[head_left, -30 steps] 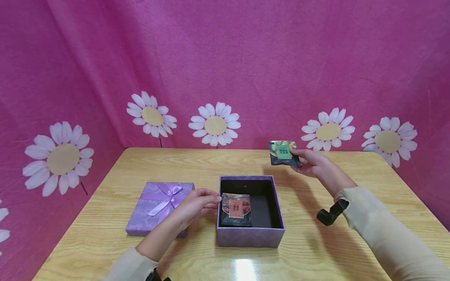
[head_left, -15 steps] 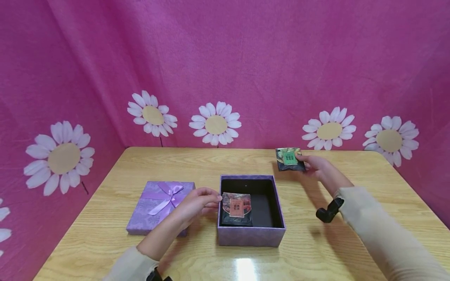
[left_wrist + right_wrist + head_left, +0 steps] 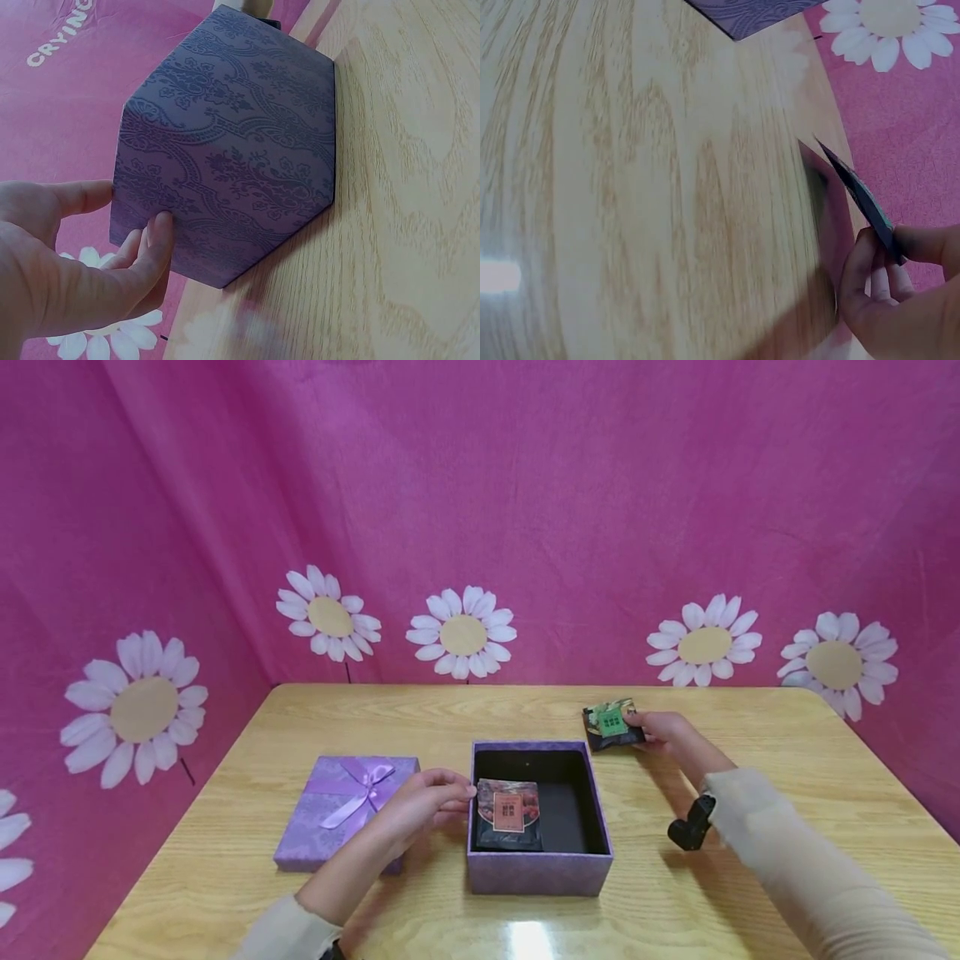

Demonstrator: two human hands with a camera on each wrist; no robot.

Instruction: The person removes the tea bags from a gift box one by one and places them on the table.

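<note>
My right hand (image 3: pixel 664 735) pinches a dark tea sachet with a green label (image 3: pixel 611 724) by its right edge. The right wrist view shows the sachet (image 3: pixel 862 196) edge-on and tilted, held over the table between thumb and fingers. My left hand (image 3: pixel 425 802) rests at the left wall of a purple gift box (image 3: pixel 536 872). In the left wrist view, its thumb is at the box's rim and its fingertips touch the patterned outer wall (image 3: pixel 225 150). A second tea sachet, with a red-orange label (image 3: pixel 508 814), lies in the left part of the box.
The purple box lid (image 3: pixel 322 810) with a ribbon bow lies left of the box, partly behind my left forearm. All this is on a wooden table (image 3: pixel 225 827). A pink cloth (image 3: pixel 480 485) with daisies hangs behind and to the left.
My right hand has lowered the green-labelled sachet toward the table behind the box's right side. My left hand has stayed at the box, and the red-labelled sachet lies unmoved.
</note>
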